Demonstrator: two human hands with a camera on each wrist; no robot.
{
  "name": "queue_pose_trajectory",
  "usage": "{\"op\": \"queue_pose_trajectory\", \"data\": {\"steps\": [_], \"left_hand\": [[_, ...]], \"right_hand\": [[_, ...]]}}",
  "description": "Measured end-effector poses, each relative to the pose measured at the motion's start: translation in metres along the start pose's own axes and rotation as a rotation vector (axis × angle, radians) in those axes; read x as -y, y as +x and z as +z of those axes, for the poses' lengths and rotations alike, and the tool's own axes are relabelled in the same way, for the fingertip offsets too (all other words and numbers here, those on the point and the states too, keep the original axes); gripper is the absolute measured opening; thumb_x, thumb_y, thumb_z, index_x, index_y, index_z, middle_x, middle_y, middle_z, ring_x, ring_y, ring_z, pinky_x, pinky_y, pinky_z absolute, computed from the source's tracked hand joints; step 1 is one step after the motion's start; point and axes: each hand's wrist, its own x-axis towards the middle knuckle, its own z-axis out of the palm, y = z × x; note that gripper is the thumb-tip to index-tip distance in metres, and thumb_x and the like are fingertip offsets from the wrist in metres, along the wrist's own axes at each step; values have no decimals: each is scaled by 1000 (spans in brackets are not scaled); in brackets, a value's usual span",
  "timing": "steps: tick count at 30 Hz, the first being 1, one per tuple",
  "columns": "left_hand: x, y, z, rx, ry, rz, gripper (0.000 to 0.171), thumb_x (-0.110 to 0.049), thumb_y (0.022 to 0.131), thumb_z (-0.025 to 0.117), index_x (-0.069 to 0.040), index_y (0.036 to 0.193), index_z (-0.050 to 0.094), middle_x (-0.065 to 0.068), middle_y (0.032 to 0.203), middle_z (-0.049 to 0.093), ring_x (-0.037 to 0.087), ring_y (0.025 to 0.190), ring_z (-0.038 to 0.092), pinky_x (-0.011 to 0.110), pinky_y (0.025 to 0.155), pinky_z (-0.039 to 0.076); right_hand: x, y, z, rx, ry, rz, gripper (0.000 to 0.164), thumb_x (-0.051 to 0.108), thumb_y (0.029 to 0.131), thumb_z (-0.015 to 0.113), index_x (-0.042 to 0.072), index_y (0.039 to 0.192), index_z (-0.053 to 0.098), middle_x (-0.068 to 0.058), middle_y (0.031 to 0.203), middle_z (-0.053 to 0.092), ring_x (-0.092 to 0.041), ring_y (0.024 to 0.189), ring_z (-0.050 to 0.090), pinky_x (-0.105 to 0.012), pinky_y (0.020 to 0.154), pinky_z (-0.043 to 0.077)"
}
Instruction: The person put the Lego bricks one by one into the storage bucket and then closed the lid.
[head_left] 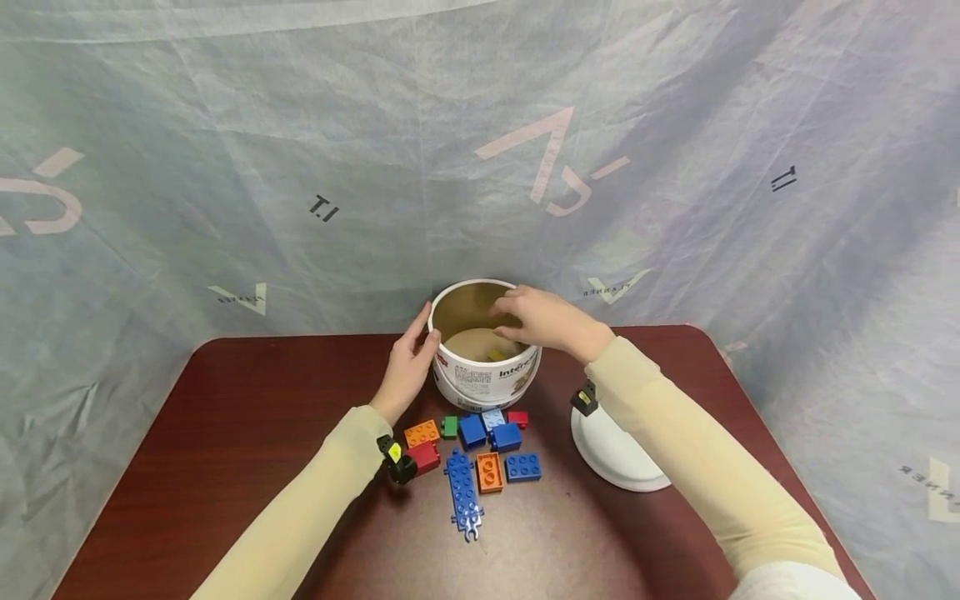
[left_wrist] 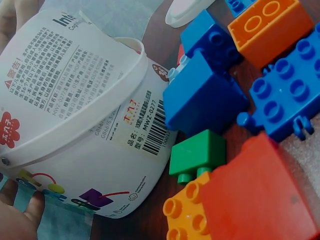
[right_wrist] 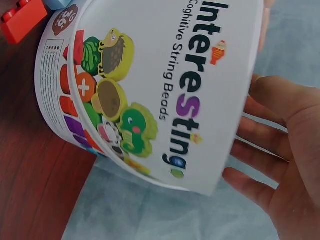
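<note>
1. Near the middle of the far edge of the dark red wooden desk (head_left: 300, 392) stands a round white plastic bucket (head_left: 476, 379).
2. Against its left side rests the person's left hand (head_left: 405, 367), fingers fairly straight.
3. Over its right rim reaches the right hand (head_left: 551, 319), thumb and fingers apart.
4. Nearer the front edge lie studded plastic blocks (head_left: 463, 487).

bucket (head_left: 468, 385): right part of rim hidden behind my right hand (head_left: 547, 321) in head view. small print (head_left: 472, 375) too tiny to read from up there. yellow bit (head_left: 496, 355) down inside, too small to id, sorry. white lid (head_left: 611, 450) partly lost under my right sleeve (head_left: 697, 446). red brick (head_left: 426, 457) has one end behind wrist camera (head_left: 402, 468). left wrist view chops my left hand (head_left: 407, 371), red brick, long blue piece (left_wrist: 287, 90); right wrist view chops bucket.
</note>
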Motion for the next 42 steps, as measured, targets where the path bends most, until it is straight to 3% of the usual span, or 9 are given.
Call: {"op": "queue_pose_trajectory", "data": {"steps": [6,16,21,34,42], "left_hand": [[-2,-2,0,4,-9,-11,60,-24,111,53,-20,166,29,-1,171,28,20,156,27,44,121,36],[-1,-4,0,9,-7,-15,61,-23,111,53,-18,166,28,-1,171,27,22,155,30,46,120,37],[0,-3,0,5,-13,-15,61,-22,110,54,-19,166,29,-1,171,28,24,154,32,47,120,37],[0,-2,0,2,-19,-20,60,-25,111,53,-21,166,29,1,171,28,31,152,37,47,119,38],[2,0,-1,-3,-13,-10,60,-28,111,54,-23,166,30,-2,171,28,22,155,32,45,120,36]], "right_hand": [[1,-19,-8,-59,-2,-30,28,19,96,75,2,119,74,-11,115,71,-31,111,64,-46,100,52],[3,-52,-14,-135,0,-33,26,18,95,76,4,117,75,-11,111,70,-26,96,62,-42,85,55],[5,-67,-13,-178,-8,-46,27,18,95,76,3,117,74,-11,113,70,-28,102,64,-46,87,56],[10,-100,5,-229,-34,-113,26,19,92,80,8,115,75,-4,107,70,-21,97,64,-39,84,57],[17,-115,24,-228,-24,-134,24,20,91,82,9,111,75,-3,105,70,-19,98,65,-37,87,57]]}}
